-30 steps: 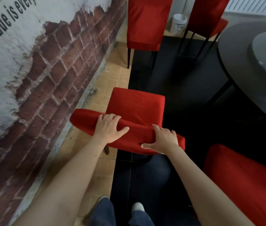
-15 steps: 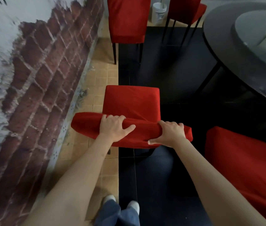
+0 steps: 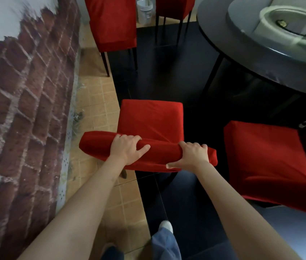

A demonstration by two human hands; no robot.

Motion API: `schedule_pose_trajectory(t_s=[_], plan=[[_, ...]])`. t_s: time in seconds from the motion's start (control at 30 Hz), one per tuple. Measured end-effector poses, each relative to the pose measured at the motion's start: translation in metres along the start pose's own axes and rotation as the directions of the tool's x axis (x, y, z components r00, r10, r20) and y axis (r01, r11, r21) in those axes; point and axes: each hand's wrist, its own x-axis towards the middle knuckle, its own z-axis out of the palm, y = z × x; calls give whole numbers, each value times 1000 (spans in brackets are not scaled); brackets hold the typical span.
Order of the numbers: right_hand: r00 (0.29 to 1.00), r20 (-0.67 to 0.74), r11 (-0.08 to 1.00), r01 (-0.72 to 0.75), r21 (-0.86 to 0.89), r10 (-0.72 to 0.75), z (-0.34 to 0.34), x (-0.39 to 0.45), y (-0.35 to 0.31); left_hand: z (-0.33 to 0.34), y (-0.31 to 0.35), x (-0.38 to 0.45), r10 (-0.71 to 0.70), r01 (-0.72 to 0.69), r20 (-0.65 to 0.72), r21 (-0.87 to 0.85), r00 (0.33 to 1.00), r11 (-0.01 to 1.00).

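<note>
Single view, head-worn, wide-angle. Faces forward and steeply down along both forearms. Near field, frame centre: left hand (image 3: 127, 149) and right hand (image 3: 189, 156) on the red chair (image 3: 152, 117). Brick wall (image 3: 26, 91) at left edge; round table (image 3: 261, 72) at upper right.

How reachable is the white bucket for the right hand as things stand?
Probably not: the right hand grips the red chair's backrest, and the white bucket stands far off beside another chair.
</note>
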Motion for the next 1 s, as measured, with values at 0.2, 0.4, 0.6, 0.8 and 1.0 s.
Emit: schedule_pose_trajectory(t_s=[0.2, 0.4, 0.6, 0.8, 1.0], plan=[[991, -10, 990, -130, 53, 130, 19, -45, -27, -1, -14, -19, 148, -148, -18, 10, 989, 989], [974, -11, 967, -223, 125, 226, 36, -80, -53, 3, -27, -32, 248, -247, -15, 44, 969, 968], [952, -30, 943, -296, 149, 304, 51, -101, -76, 6, -40, -40, 347, -345, -52, 53, 936, 937], [947, -22, 939, -313, 144, 319, 49, -98, -73, 4, -39, -36, 378, -373, -91, 68, 921, 925], [941, -22, 933, -331, 138, 337, 42, -83, -60, 1, -30, -22, 377, -372, -113, 60, 919, 926]])
